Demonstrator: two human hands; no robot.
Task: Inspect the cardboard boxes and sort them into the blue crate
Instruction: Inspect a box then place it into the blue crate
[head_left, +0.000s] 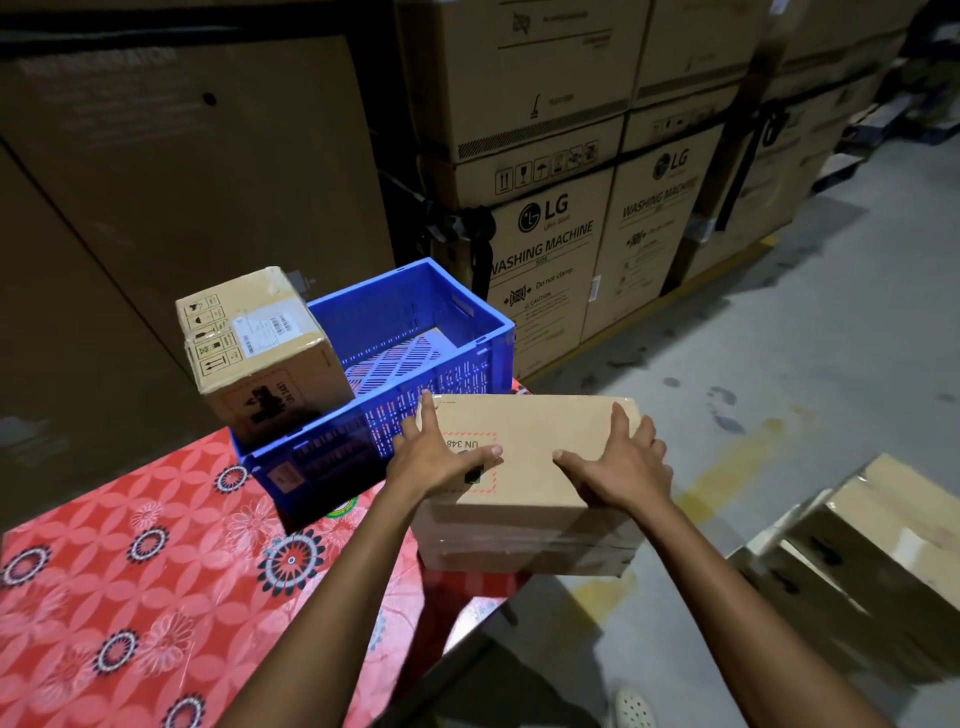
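Observation:
A blue crate (470, 322) stands on a table with a red flowered cloth (130, 571). One cardboard box (260, 353) stands upright in the crate's left end, its labelled top well above the rim. A second, wider cardboard box (540, 457) with a red dashed "UN 348" mark is at the table's right edge, just in front of the crate. My left hand (441, 452) lies flat on its top near the left edge, fingers straight. My right hand (623, 462) lies spread on the top near the right edge.
Stacked washing-machine cartons (550, 249) rise behind the crate, and a tall brown carton (182, 171) fills the left. More cardboard boxes (883, 551) sit on the grey concrete floor (779, 338) at the lower right. A white shoe (634, 709) shows at the bottom edge.

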